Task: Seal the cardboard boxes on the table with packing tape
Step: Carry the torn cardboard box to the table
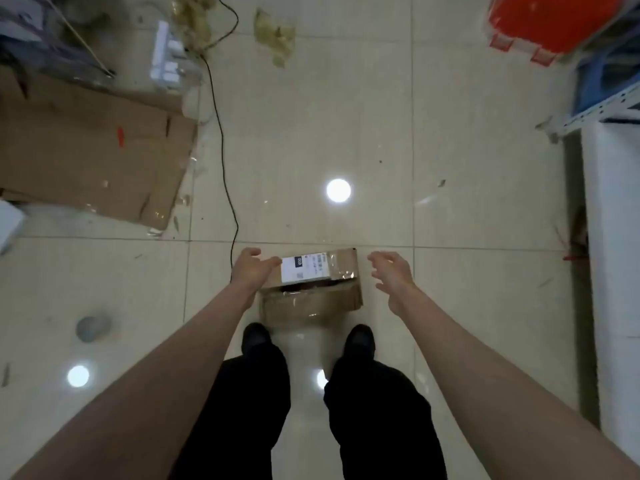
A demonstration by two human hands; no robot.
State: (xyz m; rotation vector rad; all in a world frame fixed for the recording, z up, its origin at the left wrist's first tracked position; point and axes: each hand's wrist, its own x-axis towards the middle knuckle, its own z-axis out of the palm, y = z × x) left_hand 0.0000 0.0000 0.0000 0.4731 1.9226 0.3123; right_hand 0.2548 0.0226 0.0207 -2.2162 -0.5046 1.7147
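At the bottom of the frame two legs in black trousers [304, 410] end in black shoes [256, 337] on pale floor tiles [381, 133]. Just above the shoes, at lower centre, a cardboard box [311, 306] lies on the floor, shiny with tape, a white label [303, 269] on its top. The left hand [251, 268] touches the box's left edge, thumb reaching onto the label, fingers loosely bent. The right hand [393, 275] hangs just right of the box, apart from it, fingers spread and holding nothing. A black cable [221, 140] runs from the box toward the top. Flattened cardboard [90, 147] lies at upper left; an orange item [547, 22] sits at upper right.
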